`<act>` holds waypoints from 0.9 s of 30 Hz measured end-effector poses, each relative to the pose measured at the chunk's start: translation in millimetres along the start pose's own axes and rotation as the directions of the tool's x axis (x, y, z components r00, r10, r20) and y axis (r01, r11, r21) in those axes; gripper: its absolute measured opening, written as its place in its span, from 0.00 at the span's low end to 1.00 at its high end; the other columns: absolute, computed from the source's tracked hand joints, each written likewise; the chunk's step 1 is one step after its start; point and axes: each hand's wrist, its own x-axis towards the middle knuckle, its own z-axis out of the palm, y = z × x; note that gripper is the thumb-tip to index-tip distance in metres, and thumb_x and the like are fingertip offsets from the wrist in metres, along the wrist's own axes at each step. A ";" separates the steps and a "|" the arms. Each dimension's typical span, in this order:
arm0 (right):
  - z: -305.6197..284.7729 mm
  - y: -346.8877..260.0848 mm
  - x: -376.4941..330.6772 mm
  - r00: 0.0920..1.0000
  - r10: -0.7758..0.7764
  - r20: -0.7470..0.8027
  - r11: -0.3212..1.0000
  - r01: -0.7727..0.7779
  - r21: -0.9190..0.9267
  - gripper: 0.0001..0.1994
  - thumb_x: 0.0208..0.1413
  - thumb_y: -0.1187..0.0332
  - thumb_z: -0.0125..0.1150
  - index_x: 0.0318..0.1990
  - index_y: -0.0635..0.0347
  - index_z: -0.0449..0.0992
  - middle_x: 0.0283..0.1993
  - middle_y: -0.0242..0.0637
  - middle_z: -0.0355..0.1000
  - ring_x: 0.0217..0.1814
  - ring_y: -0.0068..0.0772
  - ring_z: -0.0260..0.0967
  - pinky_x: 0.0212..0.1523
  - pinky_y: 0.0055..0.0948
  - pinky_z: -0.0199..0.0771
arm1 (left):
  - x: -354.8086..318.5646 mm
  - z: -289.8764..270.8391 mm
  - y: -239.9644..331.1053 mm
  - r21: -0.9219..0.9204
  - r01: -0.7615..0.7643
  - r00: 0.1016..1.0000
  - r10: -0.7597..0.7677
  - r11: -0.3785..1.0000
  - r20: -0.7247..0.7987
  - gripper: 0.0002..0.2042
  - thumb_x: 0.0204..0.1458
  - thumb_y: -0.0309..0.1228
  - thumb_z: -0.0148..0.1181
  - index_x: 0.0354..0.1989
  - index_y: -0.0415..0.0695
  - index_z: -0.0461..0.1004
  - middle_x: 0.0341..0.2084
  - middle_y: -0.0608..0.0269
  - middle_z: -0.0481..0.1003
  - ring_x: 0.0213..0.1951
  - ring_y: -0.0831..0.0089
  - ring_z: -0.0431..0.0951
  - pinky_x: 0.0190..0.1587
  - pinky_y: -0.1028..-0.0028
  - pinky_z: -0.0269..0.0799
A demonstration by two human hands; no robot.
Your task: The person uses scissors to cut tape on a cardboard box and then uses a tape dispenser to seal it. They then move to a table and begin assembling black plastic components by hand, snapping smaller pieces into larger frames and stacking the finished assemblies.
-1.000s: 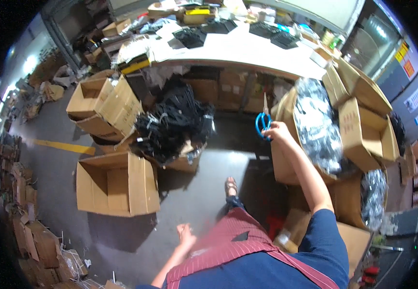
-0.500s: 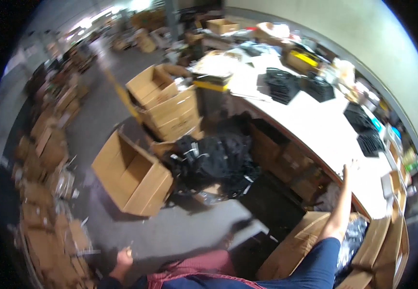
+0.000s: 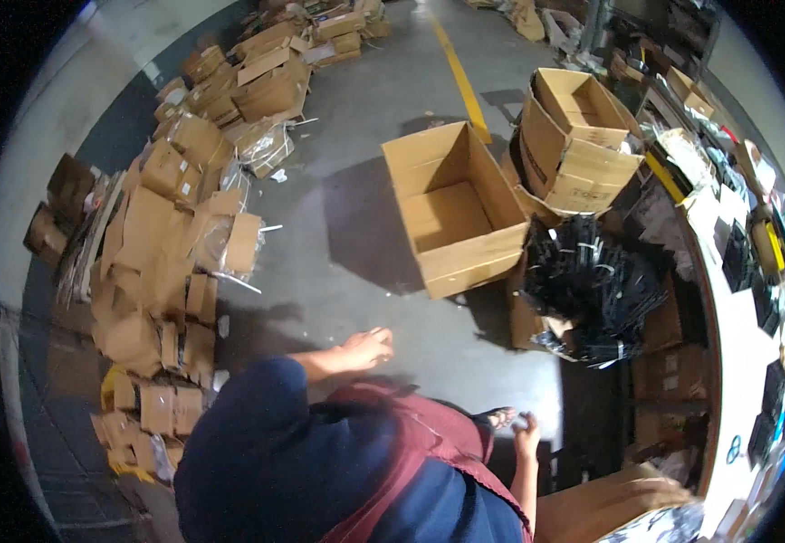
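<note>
My left hand (image 3: 367,348) hangs out to my left over the grey concrete floor (image 3: 347,235), fingers spread and holding nothing. My right hand (image 3: 526,425) is low at my right side, near my sandalled foot (image 3: 497,417), with nothing visible in it. An open, empty cardboard box (image 3: 454,213) stands on the floor ahead. To its right, a heap of black bundled parts (image 3: 592,285) spills from a smaller box. My dark blue shirt and red apron fill the lower middle of the view.
Flattened and stacked cardboard (image 3: 171,262) covers the floor at left. More open boxes (image 3: 583,136) stand beyond the heap, by a yellow floor line (image 3: 461,77). A long white table (image 3: 737,299) with black items runs along the right. A brown box (image 3: 610,507) sits at my right.
The view has swung left, from the table and boxes to the floor. My right hand left the box with the blue scissors and dropped to my side. My left hand swung outward.
</note>
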 end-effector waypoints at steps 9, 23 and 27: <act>224.0 -99.8 -341.5 0.467 0.846 -0.256 0.493 -0.869 0.045 0.16 0.48 0.53 0.64 0.32 0.57 0.85 0.38 0.51 0.80 0.44 0.52 0.78 0.47 0.41 0.78 | -316.3 -71.6 -281.3 0.377 0.286 0.601 -0.471 0.881 0.646 0.12 0.57 0.38 0.54 0.35 0.44 0.79 0.41 0.47 0.76 0.46 0.50 0.78 0.41 0.55 0.78; 314.9 -280.2 -526.1 0.740 0.672 0.030 0.675 -0.629 0.385 0.22 0.58 0.45 0.57 0.37 0.57 0.83 0.35 0.44 0.81 0.38 0.41 0.80 0.41 0.40 0.77 | -185.6 21.0 -234.7 0.011 -0.125 0.893 0.108 0.992 0.437 0.13 0.49 0.30 0.61 0.42 0.39 0.79 0.38 0.46 0.80 0.43 0.56 0.81 0.46 0.61 0.75; 386.0 -266.6 -689.3 0.735 0.675 -0.057 0.605 -0.508 0.614 0.19 0.58 0.51 0.59 0.41 0.60 0.80 0.37 0.44 0.78 0.41 0.35 0.74 0.40 0.38 0.73 | -190.3 82.0 -163.5 0.215 -0.373 0.815 0.208 0.903 0.540 0.13 0.45 0.28 0.62 0.41 0.39 0.80 0.36 0.46 0.81 0.39 0.56 0.82 0.43 0.62 0.75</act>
